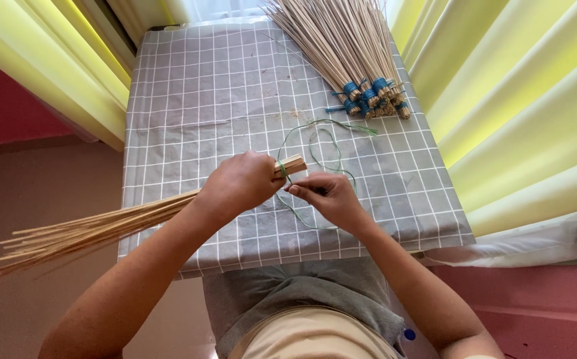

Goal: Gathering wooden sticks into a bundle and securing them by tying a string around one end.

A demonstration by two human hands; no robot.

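My left hand [238,184] is wrapped around a bundle of thin tan sticks [102,229] near its cut end, which pokes out to the right of my fist. The sticks fan out to the lower left, past the table edge. A thin green string [315,136] is looped around the bundle's end and trails in loose curls across the cloth. My right hand [325,198] pinches that string just right of the bundle's end, fingers closed on it.
A small table under a grey checked cloth [195,100] sits in front of me. Several finished stick bundles bound with blue cord [368,96] lie at the back right. Yellow curtains [521,106] hang on both sides.
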